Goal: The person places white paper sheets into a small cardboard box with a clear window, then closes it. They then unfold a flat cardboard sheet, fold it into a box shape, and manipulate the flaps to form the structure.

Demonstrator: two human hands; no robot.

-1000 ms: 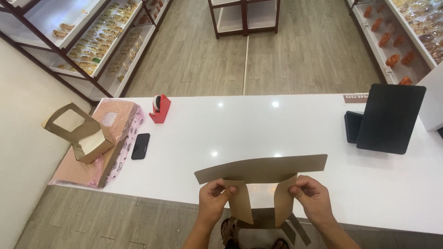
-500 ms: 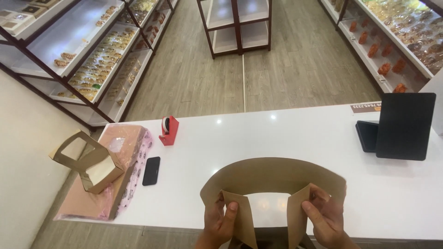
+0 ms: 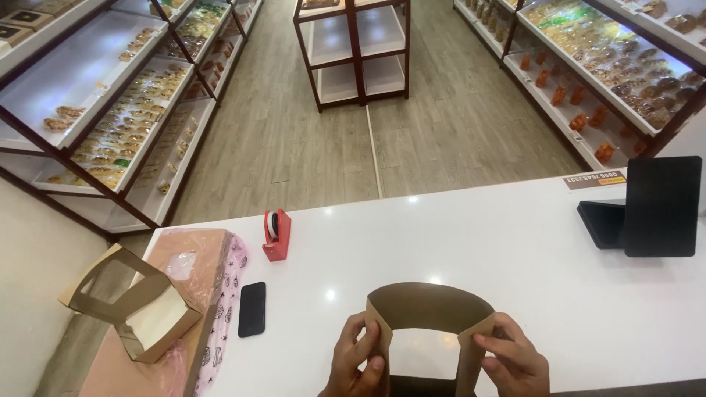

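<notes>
A brown cardboard box blank point(image 3: 429, 309) stands curved over the near edge of the white counter point(image 3: 471, 242), its two side flaps bent toward me. My left hand point(image 3: 356, 362) pinches the left flap between thumb and fingers. My right hand point(image 3: 513, 362) grips the right flap the same way. The counter shows through the opening between the flaps.
A folded brown window box point(image 3: 132, 312) sits on a pink plastic-wrapped stack point(image 3: 195, 268) at the left. A black phone point(image 3: 252, 309) and a red tape dispenser point(image 3: 276, 234) lie nearby. A black tablet on a stand point(image 3: 658, 206) is at the right. Shelves of baked goods line the aisles beyond.
The cardboard has gone from a flat strip to a curved, standing shape with the flaps folded in. My view has tilted up and both hands sit lower in the picture.
</notes>
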